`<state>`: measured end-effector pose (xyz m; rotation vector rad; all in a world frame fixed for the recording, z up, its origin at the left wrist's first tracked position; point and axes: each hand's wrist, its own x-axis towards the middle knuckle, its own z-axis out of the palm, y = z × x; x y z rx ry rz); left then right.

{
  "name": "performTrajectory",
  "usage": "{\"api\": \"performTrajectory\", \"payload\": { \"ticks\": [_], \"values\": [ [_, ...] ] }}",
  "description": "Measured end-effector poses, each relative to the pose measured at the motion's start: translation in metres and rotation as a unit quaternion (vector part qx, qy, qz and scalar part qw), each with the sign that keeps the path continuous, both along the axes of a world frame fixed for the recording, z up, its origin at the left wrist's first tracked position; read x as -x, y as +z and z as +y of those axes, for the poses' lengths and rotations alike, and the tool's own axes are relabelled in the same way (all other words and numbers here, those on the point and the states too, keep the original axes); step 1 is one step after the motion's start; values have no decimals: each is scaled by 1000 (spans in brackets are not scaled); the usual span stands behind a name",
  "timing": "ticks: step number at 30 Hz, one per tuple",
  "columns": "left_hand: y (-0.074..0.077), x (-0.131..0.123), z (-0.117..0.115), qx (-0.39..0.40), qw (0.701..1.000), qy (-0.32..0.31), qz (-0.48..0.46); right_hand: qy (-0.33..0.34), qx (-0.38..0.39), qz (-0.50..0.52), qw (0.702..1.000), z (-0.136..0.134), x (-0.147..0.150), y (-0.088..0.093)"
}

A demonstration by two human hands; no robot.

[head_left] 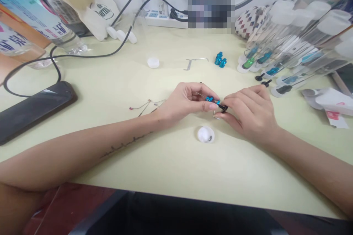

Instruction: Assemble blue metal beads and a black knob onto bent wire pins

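Observation:
Over the middle of the table, my left hand (190,99) pinches a small blue metal fitting (209,99) with a black end piece (223,108) and a thin wire running back from it. The fingers of my right hand (249,112) are closed at the black end. A bent silver hex key (216,116) shows under the right fingertips, its upper part hidden. Just below both hands sits a white cap (205,134) with tiny metal pieces in it. Thin wires with small coloured ends (149,101) lie beside my left wrist.
Loose hex keys (190,62), blue fittings (220,60) and a white cap (153,62) lie farther back. Clear tubes (292,44) stand at right, near black pieces (260,77). A phone (38,108), a cable (91,56) and water bottles (35,11) occupy the left.

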<state>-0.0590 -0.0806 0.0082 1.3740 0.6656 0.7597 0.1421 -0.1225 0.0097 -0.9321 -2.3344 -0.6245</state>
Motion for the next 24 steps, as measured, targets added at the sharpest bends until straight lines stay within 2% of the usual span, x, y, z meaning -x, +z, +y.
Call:
{"api": "performTrajectory", "payload": {
  "ticks": [7, 10, 14, 20, 24],
  "values": [
    [0, 0, 0, -4, 1000, -7, 8, -9, 8, -13, 1000, -1, 1, 2],
    [1, 0, 1, 5, 1000, -4, -6, -31, -7, -1, 1000, -4, 2, 1],
    [1, 0, 1, 5, 1000, -6, -11, -21, -33, 7, 999, -4, 2, -1],
    [0, 0, 0, 0, 1000, -10, 10, -8, 19, -8, 1000, 0, 0, 2],
    [0, 0, 0, 1, 1000, -3, 5, -10, 9, -6, 1000, 0, 1, 2]
  ]
}}
